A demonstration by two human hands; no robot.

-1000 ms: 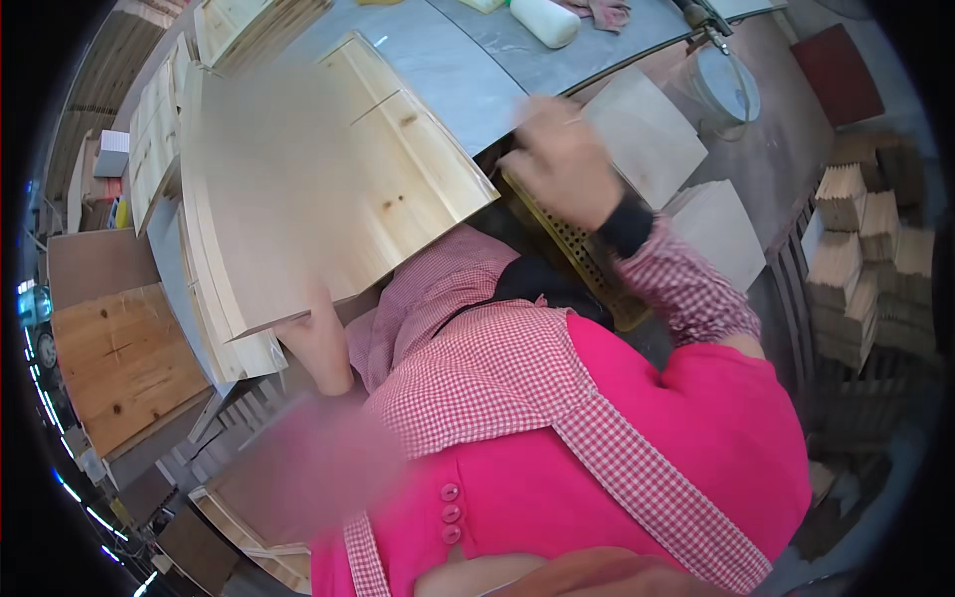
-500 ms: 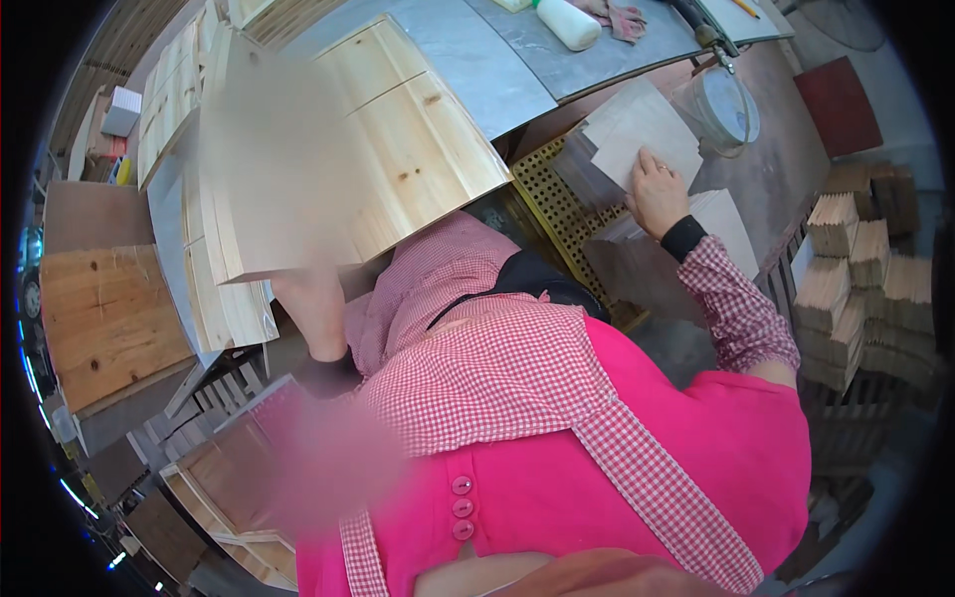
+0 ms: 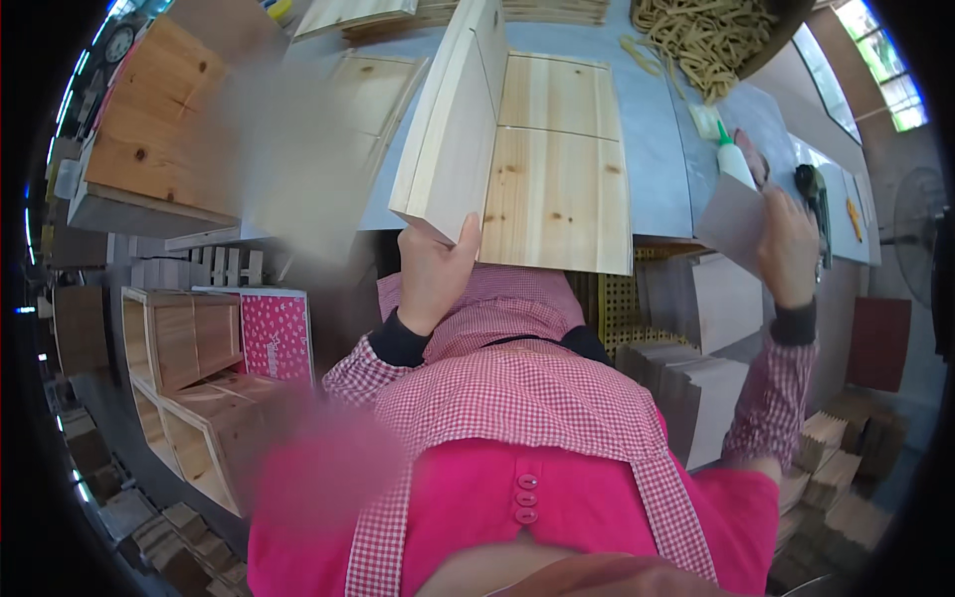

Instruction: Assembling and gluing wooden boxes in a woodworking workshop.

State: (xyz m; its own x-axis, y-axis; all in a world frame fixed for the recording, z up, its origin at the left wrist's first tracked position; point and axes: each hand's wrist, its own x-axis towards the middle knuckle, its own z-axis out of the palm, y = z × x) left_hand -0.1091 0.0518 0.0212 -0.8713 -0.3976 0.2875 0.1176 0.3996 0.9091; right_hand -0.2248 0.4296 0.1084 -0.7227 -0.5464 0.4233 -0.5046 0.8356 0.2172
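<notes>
My left hand [image 3: 438, 264] grips the lower end of a pale wooden panel [image 3: 448, 129], thumb on its face. The panel stands on edge, tilted, along the left side of a flat pine panel [image 3: 557, 189] with a groove across it. That flat panel lies on the table and reaches past its near edge. At the right, my right hand [image 3: 793, 249] holds a thin greyish board [image 3: 729, 221] in the air, fingers closed on its right edge. Below it stand stacks of similar thin boards [image 3: 728, 298]. A white bottle with a green tip [image 3: 733, 159] lies just beyond the held board.
Tan rubbery strips [image 3: 696, 40] are heaped at the far right of the grey-blue table [image 3: 652, 159]. A yellow perforated crate [image 3: 619, 303] sits beneath the near edge. Wooden boxes [image 3: 189, 338] stand lower left. A handled tool [image 3: 811, 189] lies at right. Blurred patches hide parts of the left.
My right hand has lifted a thin board off the stack and carried it toward the table. The left hand still holds the upright panel; the view has turned toward the table.
</notes>
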